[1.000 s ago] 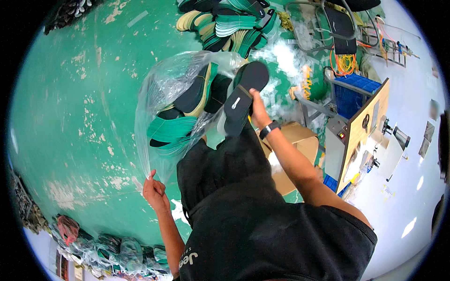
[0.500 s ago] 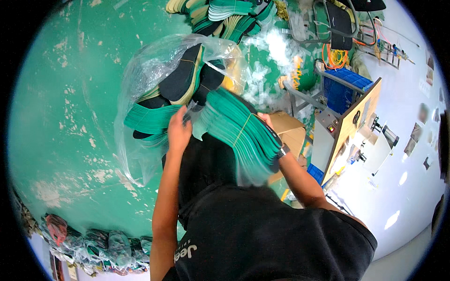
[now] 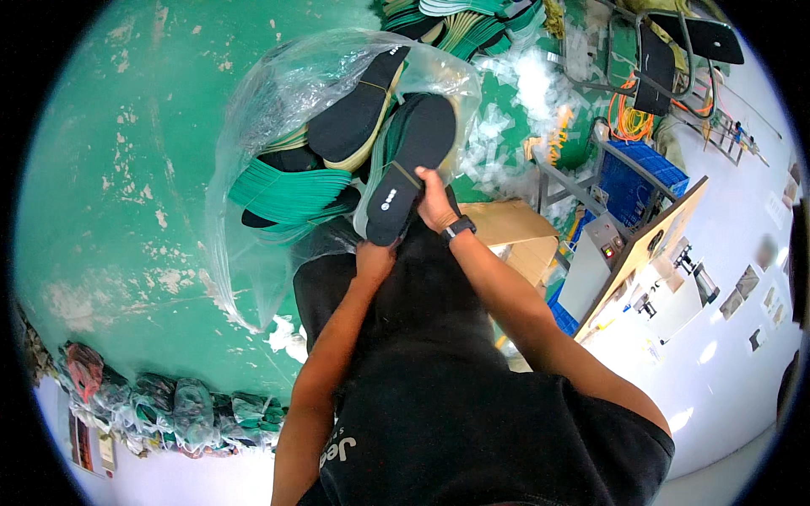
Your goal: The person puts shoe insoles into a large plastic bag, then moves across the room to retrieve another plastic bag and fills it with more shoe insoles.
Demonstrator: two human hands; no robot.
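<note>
- The right forearm slants up from the lower right; the right hand (image 3: 434,198) is at the right edge of a banded insole stack (image 3: 428,135), thumb on its black top face, gripping it; the other fingers are mostly hidden.
- The left forearm rises from the lower edge; the left hand (image 3: 375,260) meets the stack's near end, its fingertips hidden under it, so I cannot tell whether they grasp.
- The stack tilts, near end toward the person, far end over the right part of a clear plastic bag (image 3: 261,316); how deep it sits inside, I cannot tell.
- Toward the bag's left edge is a green-edged bundle (image 3: 291,190); toward its far edge, a black-topped bundle (image 3: 354,118). Both are left of the fingers.
- A small white printed mark shows on the stack's top face, near the thumb.
- Pale lettering, partly visible, marks the black shirt (image 3: 489,438).
</note>
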